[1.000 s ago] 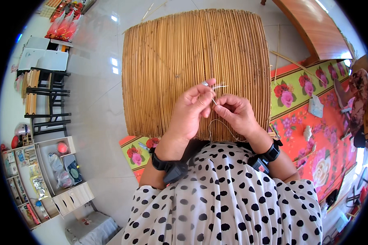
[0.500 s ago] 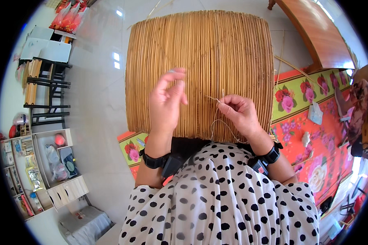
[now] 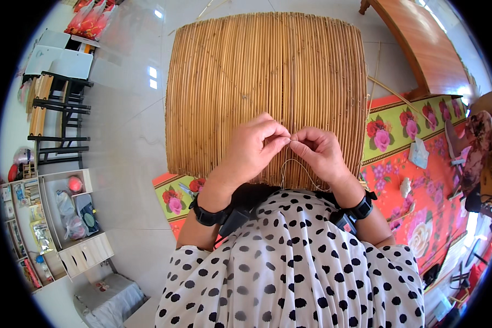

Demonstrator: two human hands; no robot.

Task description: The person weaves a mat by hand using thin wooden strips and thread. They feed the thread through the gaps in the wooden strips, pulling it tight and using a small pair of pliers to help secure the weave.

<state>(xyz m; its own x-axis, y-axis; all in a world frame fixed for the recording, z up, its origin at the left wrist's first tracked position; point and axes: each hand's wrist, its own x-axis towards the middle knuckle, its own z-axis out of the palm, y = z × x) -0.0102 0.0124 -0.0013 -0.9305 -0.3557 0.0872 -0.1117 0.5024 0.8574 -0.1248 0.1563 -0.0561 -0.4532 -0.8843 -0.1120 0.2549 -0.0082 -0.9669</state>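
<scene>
Head view: left hand [image 3: 255, 143], apart moments ago, meets right hand [image 3: 321, 156] at centre frame, both pinching, apparently on the thread [image 3: 293, 159] looped over the reed mat [image 3: 218, 98], now a two-handed job

Thread [image 3: 293, 159]: thin, pale, pinched at fingertips where left grip [image 3: 257, 143] and right grip [image 3: 320, 153] meet; part there hidden by fingers; slack loop below right grip, over panel's near end. Stalk panel [image 3: 265, 76]: golden-brown, roughly rectangular, slender stalks packed side by side, running away from body; beneath both grips, extending well beyond; faint diagonal lines ahead of grips.
</scene>
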